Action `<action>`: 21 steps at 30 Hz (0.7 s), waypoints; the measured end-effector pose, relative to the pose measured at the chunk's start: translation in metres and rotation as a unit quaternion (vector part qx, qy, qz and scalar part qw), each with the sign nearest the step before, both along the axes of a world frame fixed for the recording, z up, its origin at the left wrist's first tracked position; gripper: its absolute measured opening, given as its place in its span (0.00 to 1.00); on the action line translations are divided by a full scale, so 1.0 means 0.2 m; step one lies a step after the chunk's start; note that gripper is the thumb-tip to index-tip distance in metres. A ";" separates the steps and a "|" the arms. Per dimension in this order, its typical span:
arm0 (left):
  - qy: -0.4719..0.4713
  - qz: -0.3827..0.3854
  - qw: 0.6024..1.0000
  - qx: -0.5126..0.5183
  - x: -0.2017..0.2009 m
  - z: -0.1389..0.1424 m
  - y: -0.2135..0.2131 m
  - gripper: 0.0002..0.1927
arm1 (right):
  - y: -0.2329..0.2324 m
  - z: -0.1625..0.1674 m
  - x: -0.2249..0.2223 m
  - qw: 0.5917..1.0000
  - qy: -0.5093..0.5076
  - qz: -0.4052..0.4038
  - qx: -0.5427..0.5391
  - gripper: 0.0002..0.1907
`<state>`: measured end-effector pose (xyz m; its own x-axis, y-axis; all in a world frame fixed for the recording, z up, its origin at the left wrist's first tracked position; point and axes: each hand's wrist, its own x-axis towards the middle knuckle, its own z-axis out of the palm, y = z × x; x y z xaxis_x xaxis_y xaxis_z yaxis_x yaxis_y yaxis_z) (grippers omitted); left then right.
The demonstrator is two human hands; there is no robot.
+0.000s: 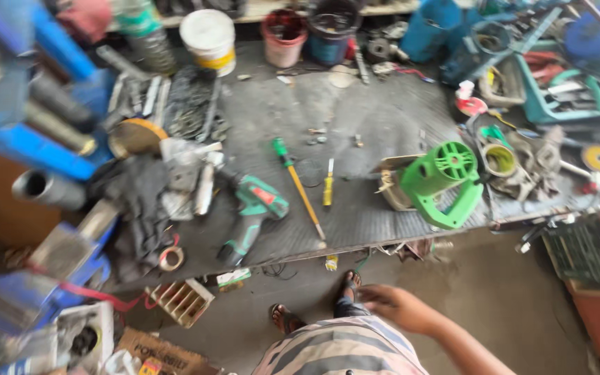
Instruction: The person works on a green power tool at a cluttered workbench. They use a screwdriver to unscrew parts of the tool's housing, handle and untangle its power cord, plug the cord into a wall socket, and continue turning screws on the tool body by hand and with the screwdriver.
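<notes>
One hand of mine shows, the right hand (pixel 392 304), blurred, held low over the floor in front of the workbench (pixel 383 118); its fingers (pixel 368 294) curl loosely together and hold nothing, and my left hand is out of view. Nearest on the bench edge: a yellow-shafted screwdriver (pixel 298 185), a small yellow screwdriver (pixel 328 183), a green cordless drill (pixel 253 215) lying on its side, and a bright green plastic tool housing (pixel 444 179) to the right.
</notes>
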<state>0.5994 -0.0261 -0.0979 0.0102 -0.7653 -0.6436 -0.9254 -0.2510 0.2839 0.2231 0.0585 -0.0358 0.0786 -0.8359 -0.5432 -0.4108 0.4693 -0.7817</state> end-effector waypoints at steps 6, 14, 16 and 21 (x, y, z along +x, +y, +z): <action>0.137 -0.358 0.893 -0.236 -0.54 -0.06 0.03 0.18 | 0.26 0.04 -0.61 0.971 0.133 -0.190 -0.065 0.22; 0.170 -0.178 0.919 -0.308 -1.41 0.32 -0.44 0.13 | 0.20 0.15 -1.10 0.844 0.393 -0.088 -0.355 0.22; 0.096 -0.136 0.937 -0.306 -1.60 0.36 -0.53 0.20 | 0.13 0.16 -1.23 0.809 0.420 -0.057 -0.407 0.23; 0.012 -0.066 0.971 -0.229 -1.88 0.26 -0.62 0.27 | -0.02 0.18 -1.61 0.807 0.364 0.028 -0.465 0.25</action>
<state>0.2239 -0.1509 -0.0450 -0.1187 -0.9647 -0.2349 -0.9326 0.0271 0.3600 -0.0983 0.0540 0.0003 0.0741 -0.9149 0.3968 -0.9197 -0.2165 -0.3274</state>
